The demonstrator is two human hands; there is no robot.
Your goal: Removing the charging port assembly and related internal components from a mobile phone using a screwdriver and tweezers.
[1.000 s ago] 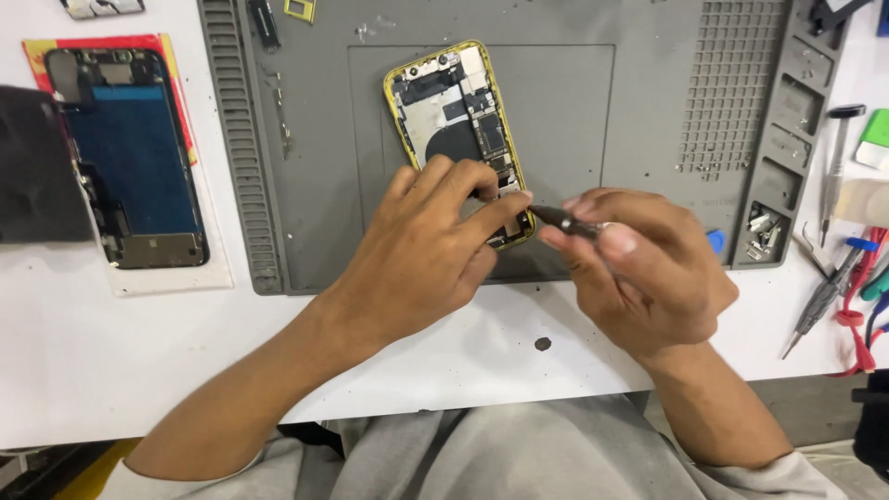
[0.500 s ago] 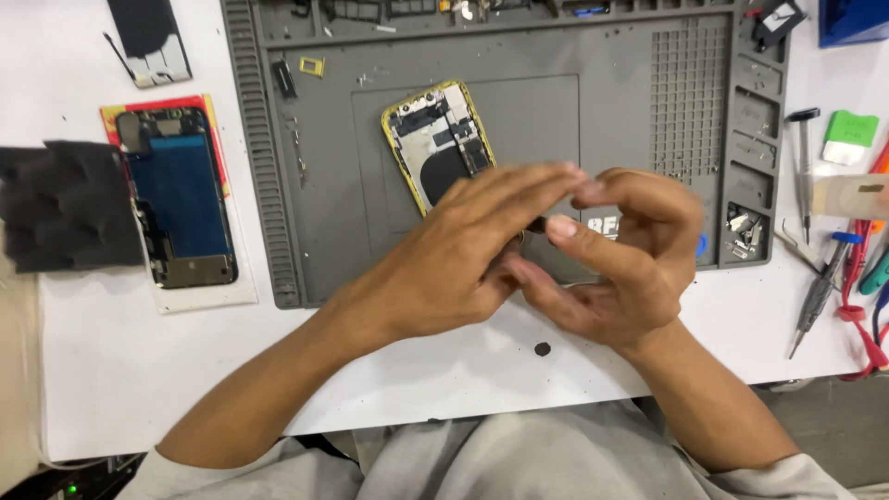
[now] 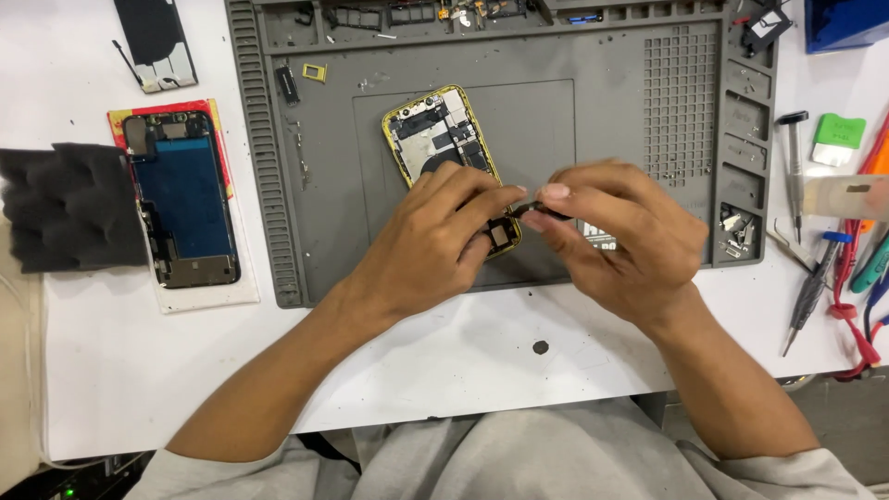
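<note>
An opened yellow-framed phone [image 3: 437, 139] lies tilted on the grey repair mat [image 3: 602, 102], its inner parts exposed. My left hand [image 3: 426, 245] rests over the phone's lower end, fingers pressing on it. My right hand [image 3: 620, 236] is just right of it, its fingertips pinching a thin dark tool [image 3: 535, 210] whose tip meets my left fingers at the phone's bottom corner. The phone's lower half is hidden under my hands.
A detached blue phone screen [image 3: 181, 196] lies on a white sheet left of the mat, beside dark grey foam [image 3: 65, 206]. A black panel [image 3: 157, 42] sits at the top left. Screwdrivers and tweezers [image 3: 815, 278] lie at the right. Small parts fill the mat's tray compartments [image 3: 736, 231].
The view has shifted, so the mat and phone sit lower in frame. My hands drew close together over the phone's lower end, and they now part slightly with the tool between them.
</note>
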